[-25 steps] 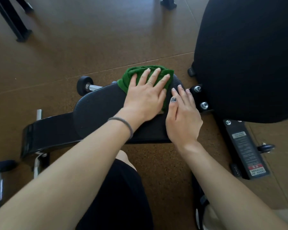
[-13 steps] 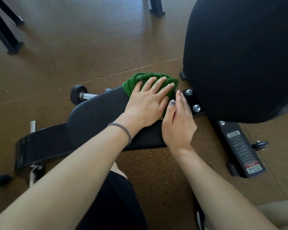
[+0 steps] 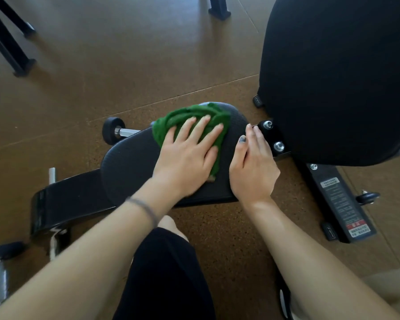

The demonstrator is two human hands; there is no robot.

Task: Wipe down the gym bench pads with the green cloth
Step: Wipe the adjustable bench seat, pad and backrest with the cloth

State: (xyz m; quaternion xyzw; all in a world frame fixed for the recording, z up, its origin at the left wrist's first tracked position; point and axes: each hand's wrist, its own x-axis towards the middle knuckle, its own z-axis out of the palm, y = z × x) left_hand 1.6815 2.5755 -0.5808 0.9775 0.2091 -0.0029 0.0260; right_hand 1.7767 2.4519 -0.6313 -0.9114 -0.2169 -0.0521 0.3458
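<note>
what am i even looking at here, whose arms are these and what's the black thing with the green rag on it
You are seeing through a camera worn on a person's head, looking forward and down, so the two bare arms belong to the person wearing it. There is no robot. The long black shape is a gym bench's seat pad, low over a brown floor. The left hand lies flat with straight fingers on a crumpled green cloth, pressing it onto the pad to wipe. The right hand rests along the pad's right end, beside two shiny bolts. The big black shape at upper right is the back pad. Neither hand has a closed grip on anything.
</note>
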